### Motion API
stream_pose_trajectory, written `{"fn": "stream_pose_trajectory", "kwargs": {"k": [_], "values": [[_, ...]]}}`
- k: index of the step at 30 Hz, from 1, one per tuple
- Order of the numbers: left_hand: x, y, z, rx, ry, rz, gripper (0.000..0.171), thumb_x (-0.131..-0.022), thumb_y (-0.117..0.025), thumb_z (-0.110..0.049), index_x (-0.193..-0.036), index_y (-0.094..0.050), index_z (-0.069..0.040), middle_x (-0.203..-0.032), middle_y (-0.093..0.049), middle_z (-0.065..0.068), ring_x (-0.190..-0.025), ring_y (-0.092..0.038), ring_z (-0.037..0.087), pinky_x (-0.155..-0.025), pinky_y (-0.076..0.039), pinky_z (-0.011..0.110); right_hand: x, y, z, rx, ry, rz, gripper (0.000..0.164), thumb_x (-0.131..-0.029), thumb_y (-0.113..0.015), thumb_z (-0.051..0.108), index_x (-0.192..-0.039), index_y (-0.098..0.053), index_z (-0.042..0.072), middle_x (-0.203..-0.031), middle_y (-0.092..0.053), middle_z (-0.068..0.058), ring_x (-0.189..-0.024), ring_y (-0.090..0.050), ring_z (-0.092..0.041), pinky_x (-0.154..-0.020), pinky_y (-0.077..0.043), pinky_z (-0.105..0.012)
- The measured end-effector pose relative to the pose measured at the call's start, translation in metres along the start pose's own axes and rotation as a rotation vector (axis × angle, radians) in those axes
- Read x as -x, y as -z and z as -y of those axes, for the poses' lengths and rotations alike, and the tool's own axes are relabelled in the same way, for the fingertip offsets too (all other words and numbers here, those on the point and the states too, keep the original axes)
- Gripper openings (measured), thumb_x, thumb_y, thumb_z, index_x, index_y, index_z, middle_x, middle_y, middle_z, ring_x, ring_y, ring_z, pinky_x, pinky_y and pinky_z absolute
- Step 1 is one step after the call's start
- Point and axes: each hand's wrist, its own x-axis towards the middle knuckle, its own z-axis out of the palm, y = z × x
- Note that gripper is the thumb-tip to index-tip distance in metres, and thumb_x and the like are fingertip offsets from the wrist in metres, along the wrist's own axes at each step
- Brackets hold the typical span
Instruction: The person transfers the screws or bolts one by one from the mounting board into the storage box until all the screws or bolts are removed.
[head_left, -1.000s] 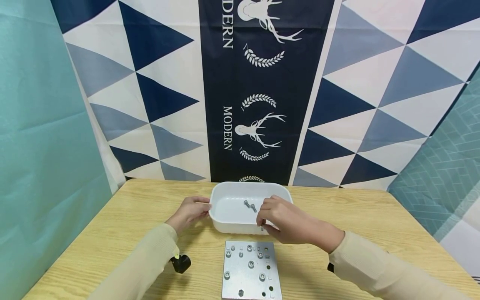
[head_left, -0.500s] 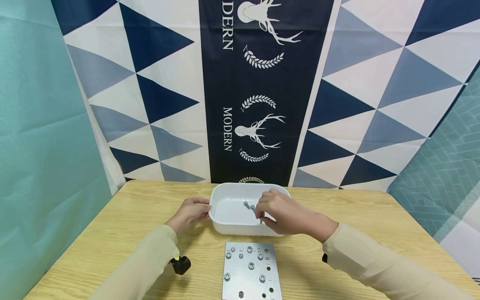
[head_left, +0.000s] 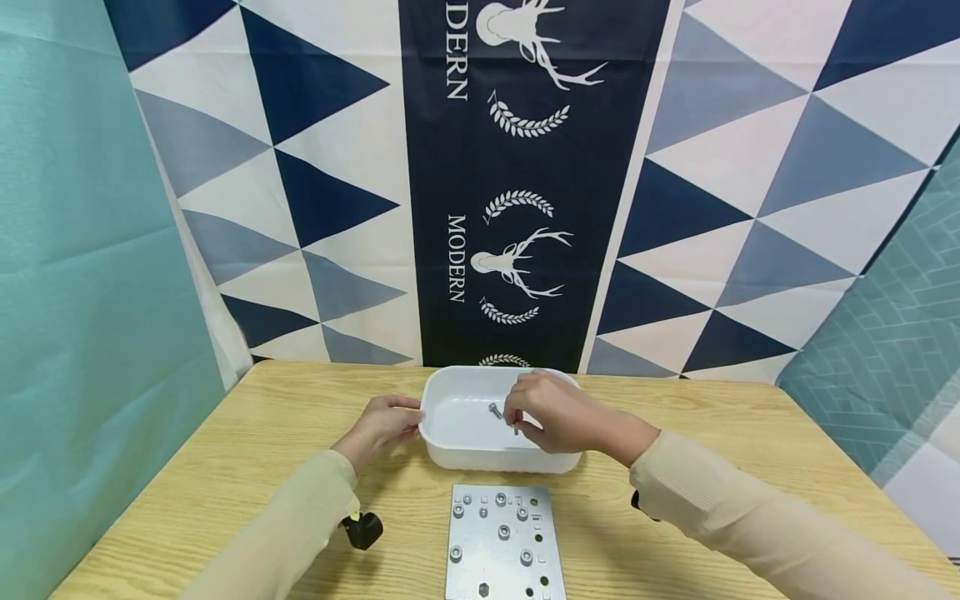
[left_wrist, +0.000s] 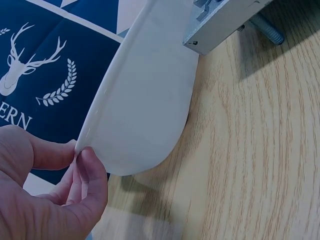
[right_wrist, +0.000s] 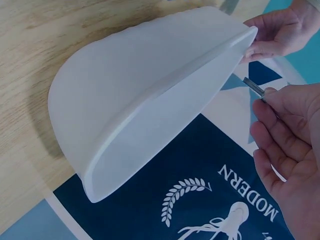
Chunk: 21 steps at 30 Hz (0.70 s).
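My left hand pinches the left rim of a white plastic tub; thumb and fingers sit on its edge in the left wrist view. My right hand is over the right part of the tub and pinches a small metal bolt between thumb and forefinger. The bolt's threaded end shows while its other end is hidden by the fingers. Inside the tub lies another bolt. In front of the tub is a silver metal plate, with several socket-head bolts and some open holes in it.
Everything rests on a wood-grain table. Behind it hangs a patterned cloth, with a teal sheet on the left. A black device is by the left sleeve. One bolt shaft sticks out beneath the plate.
My right hand has moved left and a little farther back over the tub with the bolt, now covering one of the two bolts seen inside earlier. The left hand has stayed at the rim.
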Motion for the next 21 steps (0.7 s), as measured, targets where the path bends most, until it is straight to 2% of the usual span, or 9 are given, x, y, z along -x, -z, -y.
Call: {"fn": "stream_pose_trajectory", "kwargs": {"k": [4,8,15,21], "values": [[0.000,0.000,0.000,0.003,0.003,-0.001,0.026,-0.089,-0.061,0.000,-0.115,-0.059,0.006,-0.095,-0.061,0.011,-0.073,-0.057,0.011,-0.075,-0.056,0.025,-0.005,-0.003,-0.004,-0.007,-0.004,0.002,0.011,-0.078,-0.071,0.002,-0.079,-0.070,0.013,-0.076,-0.068,0.007,-0.077,-0.059,-0.011,-0.071,-0.045,-0.026],[0.000,0.000,0.000,0.011,0.008,0.002,0.025,-0.089,-0.061,-0.001,-0.114,-0.060,0.005,-0.096,-0.061,0.011,-0.073,-0.057,0.011,-0.075,-0.056,0.025,-0.010,-0.004,-0.007,-0.008,-0.002,0.002,0.011,-0.078,-0.070,0.002,-0.079,-0.070,0.013,-0.077,-0.069,0.007,-0.077,-0.059,-0.008,-0.076,-0.048,-0.028],[-0.001,0.000,0.001,0.016,0.006,0.001,0.025,-0.089,-0.062,-0.001,-0.114,-0.060,0.005,-0.095,-0.061,0.011,-0.073,-0.057,0.011,-0.071,-0.055,0.023,-0.017,-0.004,-0.012,-0.042,-0.056,0.056,0.013,-0.080,-0.069,0.001,-0.083,-0.072,0.013,-0.083,-0.073,0.003,-0.080,-0.062,-0.011,-0.080,-0.050,-0.031],[-0.001,-0.001,0.000,0.026,0.012,0.002,0.026,-0.090,-0.061,0.000,-0.115,-0.060,0.006,-0.095,-0.061,0.012,-0.073,-0.057,0.011,-0.070,-0.054,0.021,-0.020,-0.010,-0.022,-0.062,-0.086,0.069,0.015,-0.080,-0.068,0.000,-0.083,-0.071,0.014,-0.084,-0.072,0.003,-0.081,-0.062,-0.015,-0.080,-0.050,-0.031]]}}
